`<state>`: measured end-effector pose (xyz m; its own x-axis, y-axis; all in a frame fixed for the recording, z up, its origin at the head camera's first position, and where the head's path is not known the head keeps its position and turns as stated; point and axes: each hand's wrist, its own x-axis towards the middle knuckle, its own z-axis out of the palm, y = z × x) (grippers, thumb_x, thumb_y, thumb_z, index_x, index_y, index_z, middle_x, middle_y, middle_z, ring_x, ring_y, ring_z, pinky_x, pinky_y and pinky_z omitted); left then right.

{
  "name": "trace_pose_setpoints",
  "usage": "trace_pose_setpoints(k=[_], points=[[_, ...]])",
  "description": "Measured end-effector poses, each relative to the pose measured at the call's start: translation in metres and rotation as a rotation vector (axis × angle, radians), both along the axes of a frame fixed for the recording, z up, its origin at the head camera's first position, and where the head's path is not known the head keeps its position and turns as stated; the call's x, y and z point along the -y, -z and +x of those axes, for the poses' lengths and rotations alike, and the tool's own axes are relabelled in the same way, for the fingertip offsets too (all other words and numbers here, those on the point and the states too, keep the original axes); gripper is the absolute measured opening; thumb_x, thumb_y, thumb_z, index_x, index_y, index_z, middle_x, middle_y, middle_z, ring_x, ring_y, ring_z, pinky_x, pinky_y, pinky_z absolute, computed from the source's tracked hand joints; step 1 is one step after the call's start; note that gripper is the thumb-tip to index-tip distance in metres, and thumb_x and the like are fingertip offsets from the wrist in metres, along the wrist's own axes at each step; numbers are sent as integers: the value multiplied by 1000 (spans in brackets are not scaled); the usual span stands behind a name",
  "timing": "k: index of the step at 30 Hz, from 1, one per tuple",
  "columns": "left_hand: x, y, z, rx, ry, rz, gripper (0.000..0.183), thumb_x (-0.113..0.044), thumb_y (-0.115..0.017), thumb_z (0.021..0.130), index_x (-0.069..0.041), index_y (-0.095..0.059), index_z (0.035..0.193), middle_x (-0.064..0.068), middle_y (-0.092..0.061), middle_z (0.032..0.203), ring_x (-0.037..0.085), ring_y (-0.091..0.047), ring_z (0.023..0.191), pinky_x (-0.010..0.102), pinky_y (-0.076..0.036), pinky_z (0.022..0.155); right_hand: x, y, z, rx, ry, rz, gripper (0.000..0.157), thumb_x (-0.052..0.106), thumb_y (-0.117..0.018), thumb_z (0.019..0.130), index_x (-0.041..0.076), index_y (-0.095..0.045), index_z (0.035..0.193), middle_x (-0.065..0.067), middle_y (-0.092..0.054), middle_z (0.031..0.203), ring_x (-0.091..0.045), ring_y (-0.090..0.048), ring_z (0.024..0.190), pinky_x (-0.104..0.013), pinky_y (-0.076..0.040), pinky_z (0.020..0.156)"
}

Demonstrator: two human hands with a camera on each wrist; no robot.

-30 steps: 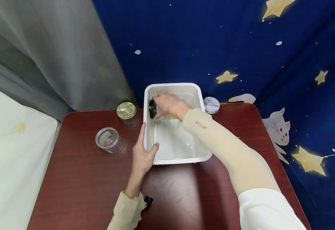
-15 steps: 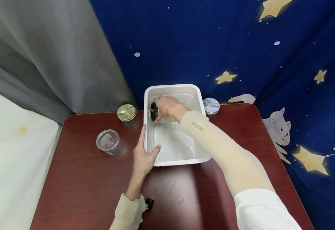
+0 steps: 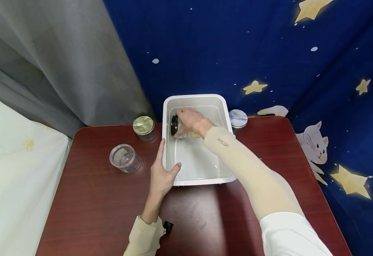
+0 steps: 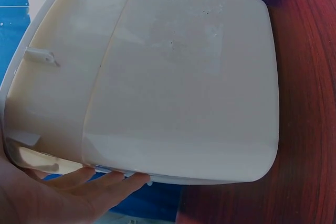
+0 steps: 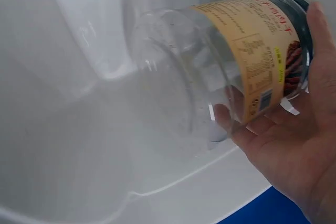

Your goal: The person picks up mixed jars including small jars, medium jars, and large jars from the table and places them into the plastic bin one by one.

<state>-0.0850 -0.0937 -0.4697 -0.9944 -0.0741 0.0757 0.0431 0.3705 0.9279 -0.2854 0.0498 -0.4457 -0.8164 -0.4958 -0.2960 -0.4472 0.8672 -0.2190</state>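
My right hand [image 3: 191, 122] reaches into the white plastic basin [image 3: 202, 156] and grips a clear plastic jar [image 5: 257, 51] with a yellow-and-orange label. The jar lies on its side near the basin's far left, its black lid [image 3: 174, 125] towards the left wall. Whether it rests on the basin floor I cannot tell. At the near left corner my left hand [image 3: 162, 177] holds the basin, thumb over the rim. Its fingers lie along the outer wall in the left wrist view, where the thumb is hidden.
Left of the basin stand an open clear plastic jar [image 3: 125, 159] and a container with a gold-coloured lid [image 3: 143, 125]. A container with a silvery lid [image 3: 238, 117] stands at the back right. Curtains hang behind the dark red table [image 3: 93, 199].
The head view has shifted slightly. Both hands keep their holds, and the jar stays in nearly the same place inside the basin.
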Motion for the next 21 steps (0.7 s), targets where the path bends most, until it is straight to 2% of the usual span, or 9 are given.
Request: trace_pose_setpoints(k=[5,10,17,21], points=[[1,1,0,-14,-2,-2,95,-6,-73,79,-29,-26,158,7,-39,156,27,-41,138,55,-35,108,-2,6,1,-33,1,-18,88,61,-80,72,12,-49,139,-9,-54,127,-23,-55,112,-39,-47,97],[1,2,0,-31,-5,-3,95,-4,-73,79,-28,-27,158,7,-40,155,27,-43,137,54,-36,107,-5,14,2,-58,7,-63,93,60,-80,72,13,-46,144,-10,-52,129,-24,-53,112,-41,-45,98],[0,2,1,-23,-6,-1,94,-6,-72,79,-31,-27,158,7,-41,154,28,-44,136,54,-36,106,-12,27,2,-54,53,-128,99,66,-78,69,26,-41,151,-6,-51,132,-21,-51,114,-41,-46,95],[-2,2,1,-35,-2,0,93,-6,-71,79,-30,-27,158,7,-41,154,28,-44,136,54,-37,106,-14,32,1,-45,53,-153,98,65,-79,69,27,-41,152,-6,-51,130,-20,-50,111,-41,-47,91]])
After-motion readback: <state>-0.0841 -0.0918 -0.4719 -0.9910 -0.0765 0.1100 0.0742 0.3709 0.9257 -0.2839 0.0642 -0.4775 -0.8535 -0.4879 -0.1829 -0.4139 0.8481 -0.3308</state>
